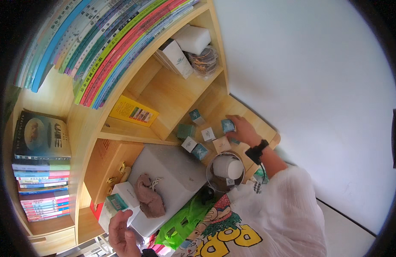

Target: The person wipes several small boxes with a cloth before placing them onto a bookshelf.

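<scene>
shirt: big yellow letters | upper-shelf book spines: characters | dark book: pale characters | teal box: print too small to read

A home room, judging by the wooden bookcase and books

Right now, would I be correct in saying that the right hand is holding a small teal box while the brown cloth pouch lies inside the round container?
Not quite: the brown cloth pouch is not inside the round container; the head view shows it lying on the grey surface to the left. The right hand is indeed holding a small teal box.
</scene>
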`<act>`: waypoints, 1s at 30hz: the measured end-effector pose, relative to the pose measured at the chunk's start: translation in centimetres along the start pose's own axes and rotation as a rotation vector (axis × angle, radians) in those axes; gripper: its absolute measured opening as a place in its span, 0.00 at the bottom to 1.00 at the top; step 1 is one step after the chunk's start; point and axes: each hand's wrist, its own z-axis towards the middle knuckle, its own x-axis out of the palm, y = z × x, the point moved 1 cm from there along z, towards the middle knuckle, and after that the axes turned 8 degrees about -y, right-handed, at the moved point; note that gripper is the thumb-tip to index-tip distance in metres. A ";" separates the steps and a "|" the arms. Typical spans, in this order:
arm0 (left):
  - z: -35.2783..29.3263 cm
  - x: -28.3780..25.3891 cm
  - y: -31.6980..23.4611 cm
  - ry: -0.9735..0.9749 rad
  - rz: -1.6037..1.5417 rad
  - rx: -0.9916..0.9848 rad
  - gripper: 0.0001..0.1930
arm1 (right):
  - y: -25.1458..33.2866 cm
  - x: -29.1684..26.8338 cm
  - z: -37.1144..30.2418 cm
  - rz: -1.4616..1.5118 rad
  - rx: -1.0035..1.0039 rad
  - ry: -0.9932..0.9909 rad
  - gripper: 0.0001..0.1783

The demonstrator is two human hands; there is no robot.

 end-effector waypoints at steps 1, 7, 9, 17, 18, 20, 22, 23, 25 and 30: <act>0.0 0.1 0.0 -0.002 0.005 0.003 0.24 | -0.3 -0.3 0.6 0.000 0.000 -0.002 0.39; -1.2 -0.9 -0.3 -0.101 -0.053 -0.080 0.23 | 3.5 -6.9 1.9 0.222 0.022 -0.139 0.30; -1.5 -1.5 0.5 -0.109 -0.056 -0.084 0.23 | 7.3 -10.3 2.2 0.399 0.005 -0.140 0.30; 3.1 3.3 1.8 0.311 -0.494 -0.079 0.40 | 23.7 -15.5 3.0 0.842 -0.132 0.432 0.31; 3.6 4.4 1.4 0.364 -0.554 -0.070 0.40 | 25.7 -15.1 3.0 0.825 -0.190 0.525 0.29; 3.0 5.1 2.0 0.326 -0.588 -0.109 0.43 | 29.3 -13.4 2.8 0.827 -0.288 0.645 0.28; 2.1 4.4 3.0 0.427 -0.526 -0.196 0.45 | 31.2 -11.5 2.3 0.878 -0.260 0.637 0.29; 1.9 4.4 3.1 0.277 -0.696 -0.337 0.45 | 31.9 -10.6 2.1 0.941 -0.241 0.617 0.30; 1.4 3.4 2.6 -0.005 -0.942 -0.571 0.43 | 33.0 -7.9 1.4 1.049 -0.221 0.495 0.30; 1.1 0.3 0.5 -0.028 -1.341 -0.555 0.39 | 32.1 -2.6 -2.3 0.247 -0.813 0.248 0.30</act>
